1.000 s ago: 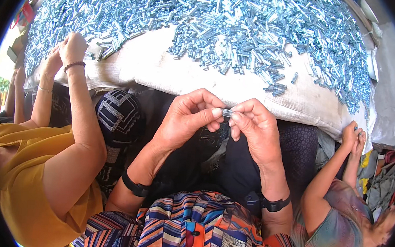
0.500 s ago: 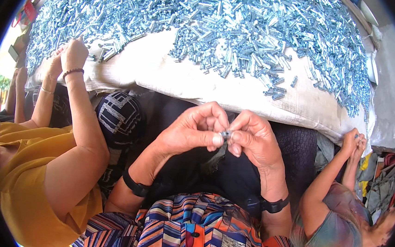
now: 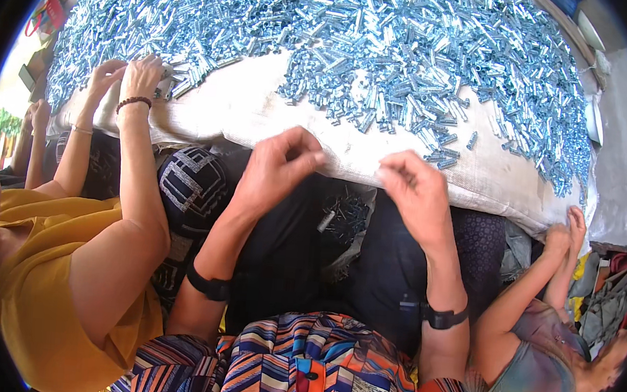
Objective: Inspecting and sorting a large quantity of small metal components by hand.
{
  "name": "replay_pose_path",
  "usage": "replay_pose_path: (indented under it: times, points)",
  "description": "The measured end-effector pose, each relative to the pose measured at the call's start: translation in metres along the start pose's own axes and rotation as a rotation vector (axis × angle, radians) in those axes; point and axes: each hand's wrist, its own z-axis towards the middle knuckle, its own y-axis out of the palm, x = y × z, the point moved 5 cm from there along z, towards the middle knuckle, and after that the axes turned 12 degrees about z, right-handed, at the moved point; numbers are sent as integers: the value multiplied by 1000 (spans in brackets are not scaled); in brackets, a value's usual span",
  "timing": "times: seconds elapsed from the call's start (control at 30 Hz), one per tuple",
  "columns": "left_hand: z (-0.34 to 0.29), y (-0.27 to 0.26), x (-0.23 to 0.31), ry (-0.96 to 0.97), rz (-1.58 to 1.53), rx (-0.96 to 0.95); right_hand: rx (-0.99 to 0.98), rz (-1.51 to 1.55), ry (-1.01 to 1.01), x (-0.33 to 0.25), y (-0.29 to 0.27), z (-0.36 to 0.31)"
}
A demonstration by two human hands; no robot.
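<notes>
My left hand [image 3: 280, 165] is raised over my lap, just short of the near edge of the cloth-covered table [image 3: 236, 109]. Its fingers curl loosely towards the thumb, with a gap between them and no part visible inside. Opposite it, my right hand [image 3: 418, 193] is also loosely bent, thumb and fingertips a little apart and blurred. Between my knees, below both hands, a small silver metal sleeve [image 3: 326, 220] shows against a heap of thin dark metal pieces [image 3: 349, 212]. Beyond the hands, a broad pile of shiny metal sleeves [image 3: 383, 61] covers much of the table.
At the left, a person in a yellow top [image 3: 64, 279] has both hands at the pile's edge. Another person in a multicoloured top [image 3: 537, 354] works at the table's right corner. A patterned dark knee [image 3: 193, 186] is close to my left arm.
My hands have parted from the small metal part they were pinching together and moved up towards the table. A silver sleeve now shows below, between my knees.
</notes>
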Motion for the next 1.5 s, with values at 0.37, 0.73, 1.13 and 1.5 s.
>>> replay_pose_path:
  times: [0.37,0.73,1.13,1.5]
  points:
    - [48,16,16,61,819,315,-48,-804,-589,-3,26,68]
    - [43,6,8,12,549,286,43,-326,-376,-10,4,59]
    - [2,34,25,30,-184,-110,117,753,28,12,3,-12]
    - [-14,47,36,-68,-469,-163,168,584,-94,2,16,-27]
